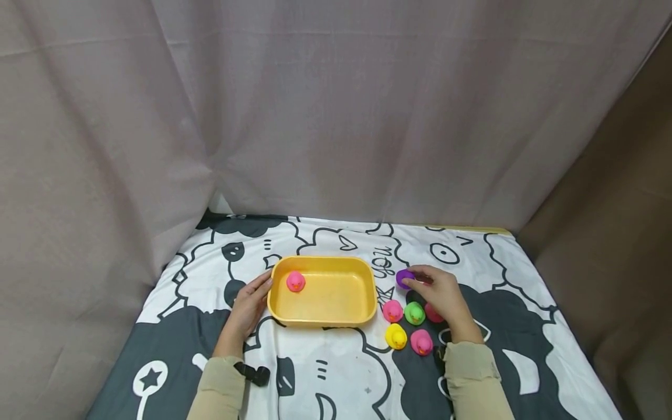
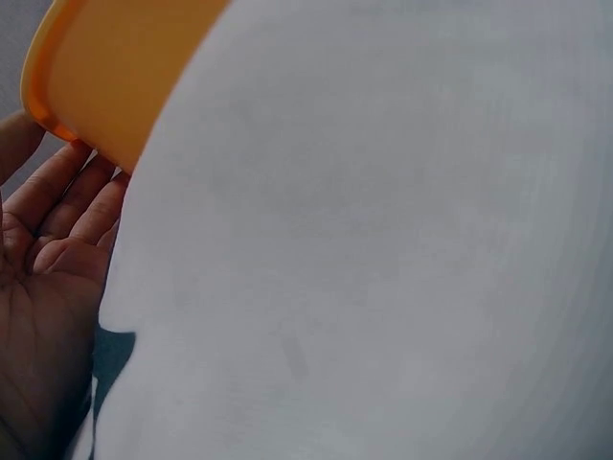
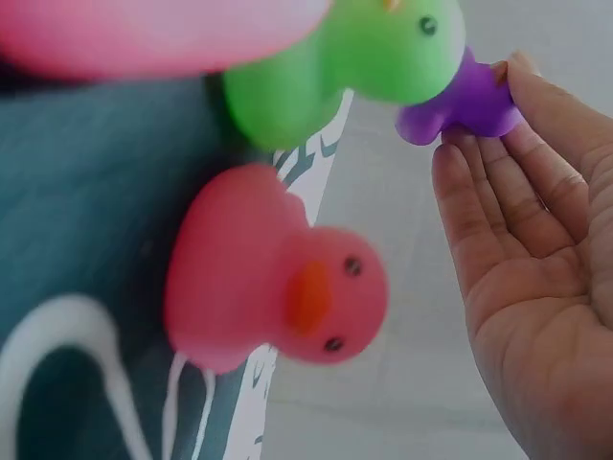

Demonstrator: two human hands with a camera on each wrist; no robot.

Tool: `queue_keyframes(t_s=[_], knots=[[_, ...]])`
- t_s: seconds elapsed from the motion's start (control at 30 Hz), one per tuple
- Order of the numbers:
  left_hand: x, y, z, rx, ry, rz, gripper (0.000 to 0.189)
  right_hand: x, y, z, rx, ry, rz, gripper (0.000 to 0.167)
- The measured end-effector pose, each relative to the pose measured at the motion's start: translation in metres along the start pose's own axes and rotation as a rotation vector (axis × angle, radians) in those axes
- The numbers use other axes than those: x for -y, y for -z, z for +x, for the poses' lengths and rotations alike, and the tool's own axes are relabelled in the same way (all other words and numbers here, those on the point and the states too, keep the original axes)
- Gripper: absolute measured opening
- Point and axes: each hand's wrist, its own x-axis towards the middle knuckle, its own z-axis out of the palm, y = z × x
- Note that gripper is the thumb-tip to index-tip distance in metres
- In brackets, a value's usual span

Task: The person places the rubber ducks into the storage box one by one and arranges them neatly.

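Note:
My right hand pinches a purple rubber duck between thumb and fingertips, just right of the yellow tray. In the right wrist view the purple duck shows partly behind a green duck. At the tray's left side, my left hand touches the rim and outer wall with its fingertips. The left wrist view has the thumb and relaxed fingers against the tray's edge. A pink rubber duck sits inside the tray near its left end.
Beside the right hand stand more rubber ducks: a green one, a yellow one, two pink ones and a red one partly covered by the hand. Patterned cloth covers the table, and a grey-brown curtain hangs behind.

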Motion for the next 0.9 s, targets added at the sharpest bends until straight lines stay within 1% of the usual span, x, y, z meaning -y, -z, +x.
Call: queue_keyframes(t_s=[0.2,0.33,0.43,0.5,0.73,0.9], knots=[[-0.002,-0.001,0.002,0.004,-0.013,0.017,0.052,0.015,-0.003,0.006,0.007,0.043,0.019,0.048],[-0.003,0.0,0.002,0.012,-0.006,0.009,0.053,0.021,-0.004,0.008,0.001,0.079,0.041,0.042],[-0.002,0.001,0.002,0.016,-0.005,0.003,0.055,0.025,-0.004,0.009,-0.006,0.112,0.054,0.041],[-0.002,0.0,0.002,0.015,-0.011,-0.001,0.054,0.028,-0.004,0.01,-0.008,0.118,0.053,0.043],[0.001,0.001,0.003,0.024,-0.029,0.006,0.052,0.046,-0.004,0.013,0.019,0.09,0.078,0.047],[0.002,0.001,0.002,0.016,-0.025,-0.007,0.052,0.056,-0.008,0.015,0.031,0.145,0.084,0.044]])
